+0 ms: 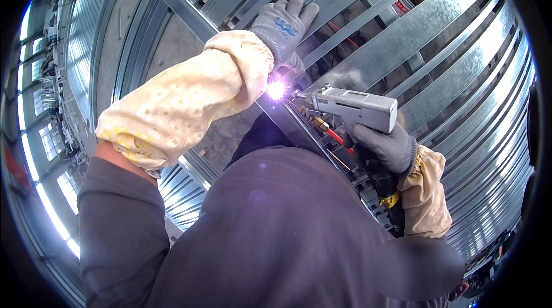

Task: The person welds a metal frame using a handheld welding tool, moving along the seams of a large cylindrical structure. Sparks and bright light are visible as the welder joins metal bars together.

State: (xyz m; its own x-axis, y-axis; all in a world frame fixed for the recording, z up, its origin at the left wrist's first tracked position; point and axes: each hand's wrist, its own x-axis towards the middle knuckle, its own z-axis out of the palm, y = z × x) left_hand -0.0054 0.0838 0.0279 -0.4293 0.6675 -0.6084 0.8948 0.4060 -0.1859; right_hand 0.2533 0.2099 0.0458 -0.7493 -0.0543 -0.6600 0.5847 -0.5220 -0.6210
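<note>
Ok so biggest first: a huge array of silvery metal slats, too many to count since they bend off at the rim, stretching out beyond and right of the grey torch. On the near side of the torch is the person's dark top. One long metal rail runs diagonally past the torch's nozzle. Two cream sleeve covers, one on each arm, left and right of the torch.

There's just the one torch, nozzle pointing left at the rail; glare hides whether it touches. Two grey gloves: the right hand is below the torch body with its fingers clamped around the handle. The left hand is up and left of the torch, over the slats, fingers a bit apart, can't tell if they're gripping anything. Its glove has a blue logo with lettering on the back.

One red-and-white container peeks through the slats, above the torch, markings too small to read. Smallest: one blinding spark just off the nozzle.
</note>
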